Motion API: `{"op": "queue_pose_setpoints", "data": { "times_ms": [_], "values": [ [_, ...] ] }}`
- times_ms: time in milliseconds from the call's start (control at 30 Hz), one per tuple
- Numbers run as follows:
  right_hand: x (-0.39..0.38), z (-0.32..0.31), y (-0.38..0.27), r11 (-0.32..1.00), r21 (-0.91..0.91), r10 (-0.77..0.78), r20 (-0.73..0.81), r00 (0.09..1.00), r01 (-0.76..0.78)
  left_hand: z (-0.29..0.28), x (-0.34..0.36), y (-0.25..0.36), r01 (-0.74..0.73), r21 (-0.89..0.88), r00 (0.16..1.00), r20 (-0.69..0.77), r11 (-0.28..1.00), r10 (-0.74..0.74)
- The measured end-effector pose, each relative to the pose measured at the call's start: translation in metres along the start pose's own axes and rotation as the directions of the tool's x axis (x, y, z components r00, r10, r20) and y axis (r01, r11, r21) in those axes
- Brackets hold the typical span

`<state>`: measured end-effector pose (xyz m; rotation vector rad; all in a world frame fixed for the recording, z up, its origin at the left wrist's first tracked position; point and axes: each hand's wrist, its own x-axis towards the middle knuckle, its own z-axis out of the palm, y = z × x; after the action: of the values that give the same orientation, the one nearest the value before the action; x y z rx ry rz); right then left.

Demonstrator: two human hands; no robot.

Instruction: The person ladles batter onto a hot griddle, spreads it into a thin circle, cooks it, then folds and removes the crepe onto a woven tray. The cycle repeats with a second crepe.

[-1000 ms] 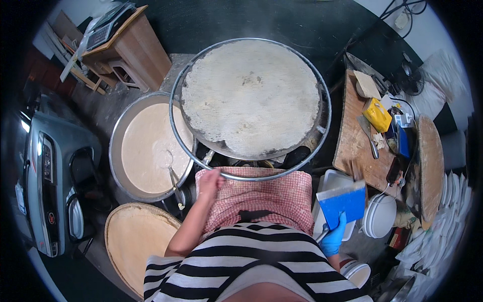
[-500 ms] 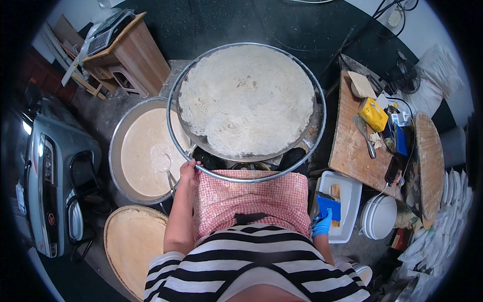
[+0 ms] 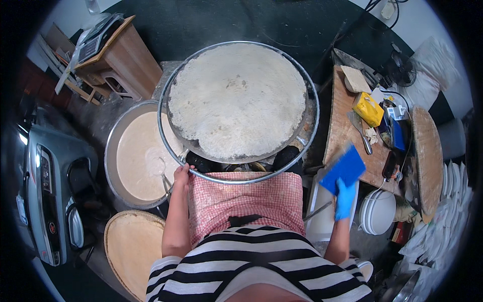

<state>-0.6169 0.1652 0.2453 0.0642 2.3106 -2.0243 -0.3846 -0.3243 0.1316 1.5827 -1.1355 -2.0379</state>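
Note:
My left hand (image 3: 181, 175) grips the near-left edge of a metal ring (image 3: 218, 179) around the large round griddle, which carries a pale, thin crust (image 3: 236, 105). My right hand (image 3: 343, 199), in a blue glove, holds a flat blue scraper (image 3: 341, 168), slightly smeared by motion, over a white plastic tub (image 3: 318, 226) at the griddle's lower right. A handle or rod (image 3: 317, 211) rests across that tub. To the left, a wide pot (image 3: 136, 151) of creamy batter holds a ladle (image 3: 165, 181). A checked cloth (image 3: 236, 201) covers the area before me.
A wooden table (image 3: 342, 141) at right bears a spatula (image 3: 361, 133), a yellow pack (image 3: 367, 108) and a phone. Stacked buckets (image 3: 380, 211), bags and a round board (image 3: 425, 161) crowd the right. A machine (image 3: 50, 186), round tray (image 3: 128, 241) and wooden cabinet (image 3: 123, 65) stand left.
The blue scraper dipped down into the white tub and has now risen again toward the table. My left hand shifted slightly left along with the ring in the picture, still gripping it.

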Motion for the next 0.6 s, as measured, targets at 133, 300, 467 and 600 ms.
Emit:
{"op": "queue_pose_setpoints", "data": {
  "times_ms": [133, 300, 467, 600],
  "values": [
    [0.107, 0.061, -0.052, 0.738, -0.550, -0.268, 0.293, 0.918, 0.391, 0.002, -0.006, -0.006, -0.022, 0.027, 1.000, -0.003, 0.999, 0.022],
    [0.201, 0.151, -0.069, 0.487, -0.657, -0.339, 0.466, 0.817, 0.576, 0.004, -0.012, -0.010, -0.006, -0.007, 1.000, -0.023, 1.000, 0.006],
    [0.221, 0.183, -0.056, 0.281, -0.755, -0.250, 0.538, 0.805, 0.592, 0.006, -0.016, -0.012, -0.047, -0.030, 0.999, -0.005, 0.998, 0.047],
    [0.205, 0.183, -0.040, 0.093, -0.775, -0.270, 0.585, 0.765, 0.625, 0.005, -0.017, -0.013, -0.027, -0.030, 1.000, -0.004, 0.999, 0.026]
  ]
}}
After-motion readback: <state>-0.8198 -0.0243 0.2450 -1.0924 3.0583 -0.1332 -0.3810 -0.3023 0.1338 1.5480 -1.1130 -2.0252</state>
